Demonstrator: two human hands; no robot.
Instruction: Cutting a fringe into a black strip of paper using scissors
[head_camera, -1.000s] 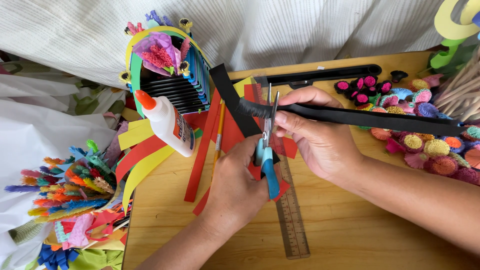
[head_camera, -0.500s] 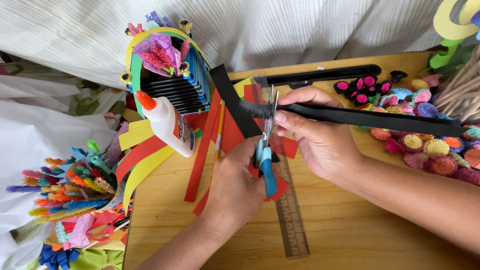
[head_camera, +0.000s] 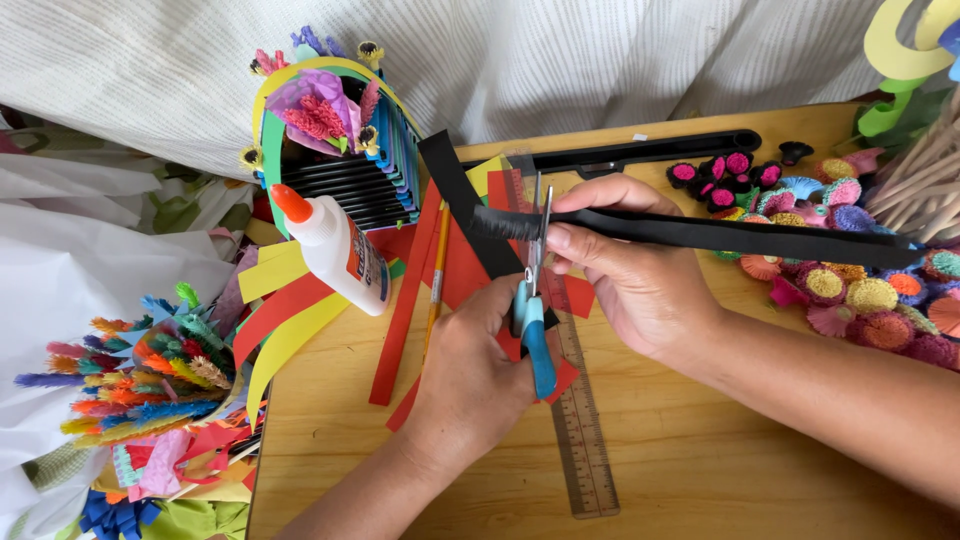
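Gripping blue-handled scissors (head_camera: 532, 300) over the wooden surface (head_camera: 700, 470), the left hand (head_camera: 475, 375) snips a black paper strip (head_camera: 720, 235) pinched by the right hand (head_camera: 640, 275), whose fingertips sit near the blades and could get nicked.

Bare wooden table (head_camera: 740, 470) near hands

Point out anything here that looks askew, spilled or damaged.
Nothing is spilled or damaged. The white glue bottle lies tipped on the paper strips with its orange cap on, and the ruler sits partly under the left hand working the scissors.
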